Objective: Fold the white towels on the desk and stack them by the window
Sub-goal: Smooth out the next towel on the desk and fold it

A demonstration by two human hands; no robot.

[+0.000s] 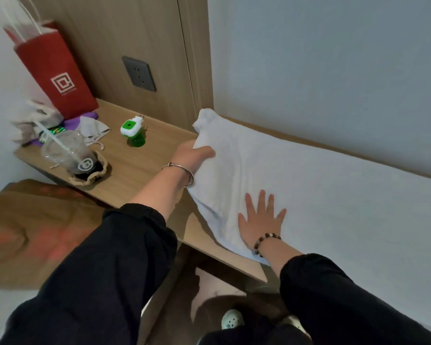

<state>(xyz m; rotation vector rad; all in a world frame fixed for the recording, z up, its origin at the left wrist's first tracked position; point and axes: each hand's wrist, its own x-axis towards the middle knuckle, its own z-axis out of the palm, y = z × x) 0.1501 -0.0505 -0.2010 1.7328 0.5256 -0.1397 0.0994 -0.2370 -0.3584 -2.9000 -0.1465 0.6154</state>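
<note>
A large white towel (321, 190) lies spread over the right part of the wooden desk (135, 170), reaching from its middle to the right edge of view. My left hand (192, 155) grips the towel's left edge, which is lifted off the desk and bunched up. My right hand (259, 220) lies flat with fingers spread on the towel's near part, pressing it down close to the desk's front edge.
On the left of the desk stand a red paper bag (57, 70), a clear plastic cup with a straw (67, 153), a green and white plug-in device (132, 130) and crumpled cloth (35, 120). A wall socket (139, 73) sits in the wooden panel behind.
</note>
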